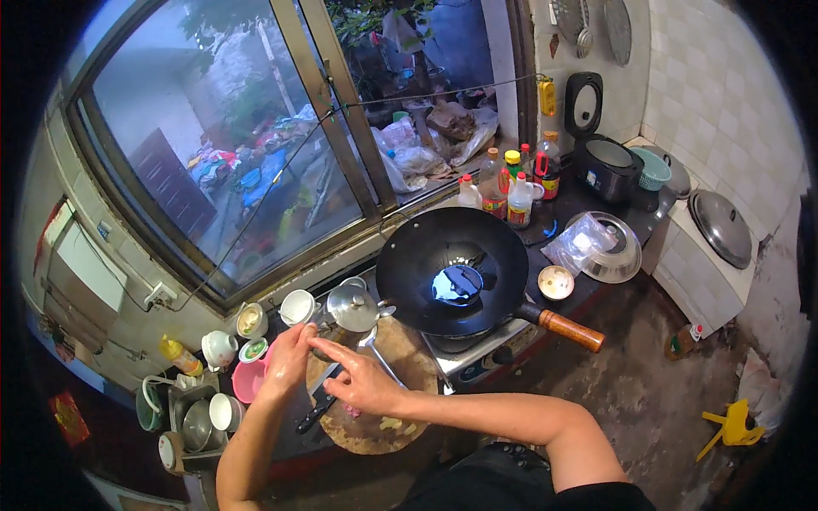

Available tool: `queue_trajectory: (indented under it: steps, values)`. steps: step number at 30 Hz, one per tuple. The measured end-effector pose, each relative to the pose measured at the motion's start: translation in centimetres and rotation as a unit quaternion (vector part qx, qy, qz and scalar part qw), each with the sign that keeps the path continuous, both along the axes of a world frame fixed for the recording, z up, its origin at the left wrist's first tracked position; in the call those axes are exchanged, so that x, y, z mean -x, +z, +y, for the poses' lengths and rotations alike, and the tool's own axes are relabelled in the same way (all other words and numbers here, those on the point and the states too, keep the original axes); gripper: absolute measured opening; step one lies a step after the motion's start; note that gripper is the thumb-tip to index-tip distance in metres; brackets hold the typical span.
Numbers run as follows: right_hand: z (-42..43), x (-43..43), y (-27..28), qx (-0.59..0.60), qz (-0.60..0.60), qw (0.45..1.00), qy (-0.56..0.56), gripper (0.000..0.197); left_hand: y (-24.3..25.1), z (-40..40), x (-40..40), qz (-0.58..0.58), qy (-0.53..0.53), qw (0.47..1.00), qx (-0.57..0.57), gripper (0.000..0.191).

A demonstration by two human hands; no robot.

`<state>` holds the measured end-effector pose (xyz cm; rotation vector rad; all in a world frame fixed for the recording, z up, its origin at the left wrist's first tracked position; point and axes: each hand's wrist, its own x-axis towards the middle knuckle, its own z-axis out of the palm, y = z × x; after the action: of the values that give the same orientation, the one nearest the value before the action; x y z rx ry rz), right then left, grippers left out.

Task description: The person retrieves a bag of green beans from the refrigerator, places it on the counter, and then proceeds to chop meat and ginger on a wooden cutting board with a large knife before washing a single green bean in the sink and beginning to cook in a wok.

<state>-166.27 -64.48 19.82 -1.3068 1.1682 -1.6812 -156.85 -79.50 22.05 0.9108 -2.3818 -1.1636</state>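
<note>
My left hand and my right hand meet over the left part of a round wooden chopping board. The right index finger touches the fingers of the left hand, and the skin looks wet. Nothing shows in the right hand, whose thumb and index finger are apart; the left palm is partly hidden. Below them, a black-handled knife lies at the board's left edge. Pale sliced pieces and a little pink meat rest on the board. A metal-handled utensil lies across it, partly covered by my right hand.
A black wok with shiny liquid sits on the gas stove, its wooden handle jutting right. Sauce bottles stand behind. A small bowl and glass lid lie right; a pink bowl is left.
</note>
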Motion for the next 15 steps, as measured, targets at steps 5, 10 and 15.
queue_trajectory:
  steps: [5,10,15]
  values:
    - [0.08,-0.07,0.22,-0.023,-0.022,0.999,0.002,0.06,0.15,0.1,0.06,-0.025,0.012,0.998,0.065,0.038]
    - [0.15,-0.07,0.36,-0.023,-0.032,0.999,-0.005,0.059,-0.57,-0.41,0.01,0.004,0.004,0.996,0.088,0.037]
    - [0.42,0.22,0.69,-0.025,-0.005,0.999,-0.02,0.058,-0.48,-0.28,0.38,-0.005,0.008,0.997,0.081,0.036]
